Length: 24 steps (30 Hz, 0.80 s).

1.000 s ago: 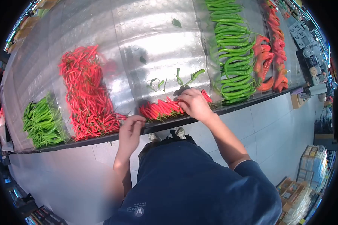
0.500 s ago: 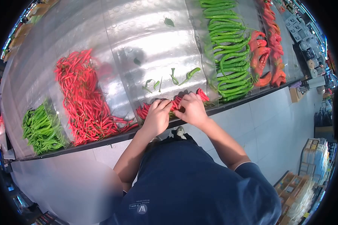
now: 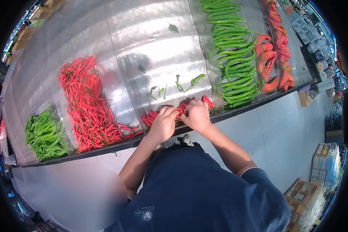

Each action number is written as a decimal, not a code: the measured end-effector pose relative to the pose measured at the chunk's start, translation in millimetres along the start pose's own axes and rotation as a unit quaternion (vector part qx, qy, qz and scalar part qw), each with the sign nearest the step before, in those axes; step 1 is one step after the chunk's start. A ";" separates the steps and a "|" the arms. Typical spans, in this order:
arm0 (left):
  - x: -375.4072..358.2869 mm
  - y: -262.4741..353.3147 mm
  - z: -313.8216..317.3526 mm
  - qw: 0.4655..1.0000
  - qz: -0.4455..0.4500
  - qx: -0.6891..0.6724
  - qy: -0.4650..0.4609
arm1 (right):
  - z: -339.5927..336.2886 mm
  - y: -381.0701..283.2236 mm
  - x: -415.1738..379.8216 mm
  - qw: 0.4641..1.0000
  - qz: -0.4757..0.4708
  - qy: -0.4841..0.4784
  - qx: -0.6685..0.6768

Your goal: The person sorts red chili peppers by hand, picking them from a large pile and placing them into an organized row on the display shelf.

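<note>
Along the front edge of the metal display lies a short row of red chili peppers point(image 3: 149, 117), stems toward me. My left hand point(image 3: 163, 124) is closed over the middle of this row, its fingers curled on the peppers. Close beside it, my right hand point(image 3: 196, 116) also has bent fingers closed on peppers; the thumbs nearly meet. The hands cover the peppers under them. More red tips point(image 3: 207, 101) show right of my right hand. Just beyond the row lie a bent green pepper point(image 3: 196, 80) and several green stem scraps point(image 3: 179, 86).
To the left are a large heap of red chilies point(image 3: 87, 104) and a pile of green chilies point(image 3: 46, 133). Long green peppers point(image 3: 236, 58) lie stacked at right, with large red peppers point(image 3: 284, 54) beyond. A dark rim point(image 3: 104, 150) borders the display. Crates point(image 3: 303, 195) stand lower right.
My hands stay at the same row, with only slight finger shifts. The whole view has moved a little.
</note>
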<state>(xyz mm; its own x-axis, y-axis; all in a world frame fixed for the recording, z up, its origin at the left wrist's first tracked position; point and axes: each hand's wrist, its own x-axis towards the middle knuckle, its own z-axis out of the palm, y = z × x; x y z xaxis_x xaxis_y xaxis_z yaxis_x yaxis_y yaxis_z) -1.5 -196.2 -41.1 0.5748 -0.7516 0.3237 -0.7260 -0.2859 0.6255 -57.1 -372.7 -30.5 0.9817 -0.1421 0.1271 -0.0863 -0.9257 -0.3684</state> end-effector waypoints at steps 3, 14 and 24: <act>-0.5 -4.8 0.0 1.000 -0.007 -0.021 -0.021 | -4.1 2.9 5.4 1.000 -0.003 0.019 0.023; -22.6 21.6 -33.8 0.996 -0.047 0.002 0.075 | 1.4 15.5 10.7 0.984 -0.120 0.050 0.122; -112.4 -18.2 -142.5 0.873 -0.267 0.166 0.372 | 10.2 14.7 6.8 0.973 -0.104 0.100 0.179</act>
<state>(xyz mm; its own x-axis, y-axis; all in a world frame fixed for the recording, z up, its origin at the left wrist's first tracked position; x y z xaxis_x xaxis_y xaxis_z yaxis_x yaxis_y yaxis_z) 1.0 -21.8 12.2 0.8608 0.1006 0.4989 -0.2785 -0.7272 0.6274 -50.0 -383.7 -44.5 0.9158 -0.0637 0.3966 0.2103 -0.7653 -0.6084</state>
